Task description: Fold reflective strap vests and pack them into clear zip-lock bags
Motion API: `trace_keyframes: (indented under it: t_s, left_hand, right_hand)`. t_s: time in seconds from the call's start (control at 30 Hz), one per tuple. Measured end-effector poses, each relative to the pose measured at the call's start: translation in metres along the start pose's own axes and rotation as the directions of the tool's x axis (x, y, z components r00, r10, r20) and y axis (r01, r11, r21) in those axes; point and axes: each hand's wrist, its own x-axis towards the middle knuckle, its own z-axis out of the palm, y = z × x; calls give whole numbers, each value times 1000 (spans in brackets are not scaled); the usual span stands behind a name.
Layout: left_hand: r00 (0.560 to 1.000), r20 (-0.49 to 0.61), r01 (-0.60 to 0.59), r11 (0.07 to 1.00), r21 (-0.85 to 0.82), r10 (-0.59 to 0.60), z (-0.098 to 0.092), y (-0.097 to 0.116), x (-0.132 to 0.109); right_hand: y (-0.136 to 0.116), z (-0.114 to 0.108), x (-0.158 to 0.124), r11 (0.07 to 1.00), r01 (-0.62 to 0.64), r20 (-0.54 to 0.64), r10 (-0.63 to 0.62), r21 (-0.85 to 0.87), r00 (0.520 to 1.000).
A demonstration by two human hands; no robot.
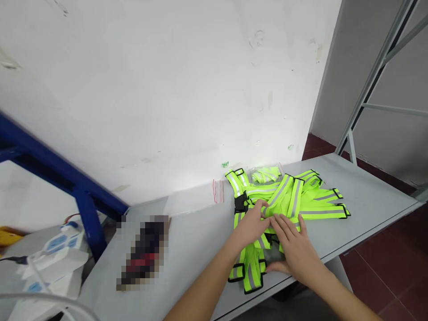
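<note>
A pile of neon yellow-green reflective safety straps (294,198) with grey stripes, black edging and a black buckle (241,203) lies on the grey table (194,249). My left hand (252,225) rests on the pile with its fingers curled over a strap near the buckle. My right hand (296,249) lies flat on the straps beside it, fingers stretched out and slightly apart. The fingertips of both hands almost touch. More straps hang toward the table's front edge (249,272) beneath my hands.
Clear plastic bags with red-striped seals (200,196) lie against the white wall behind the pile. A blurred dark object (143,252) sits on the table's left. White power strips (56,249) and a blue frame (83,196) stand at left; grey shelving (371,84) at right.
</note>
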Motion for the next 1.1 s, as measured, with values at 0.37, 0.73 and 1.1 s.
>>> trace_keyframes:
  t_s: [0.37,0.73,1.1]
  left_hand:
    - [994,-66,-95,975,-202,83,-3,11,-7]
    - [871,491,437,435,-787,12,0,30,-10]
    - [921,390,364,373,-853,-8,30,36,-3]
  right_hand:
    - [40,-15,7,995,102,-114,-99,21,989]
    - [50,-53,27,958,263,-73,-272,-112,960]
    - [67,-43,18,969,192,25,-199,156,980]
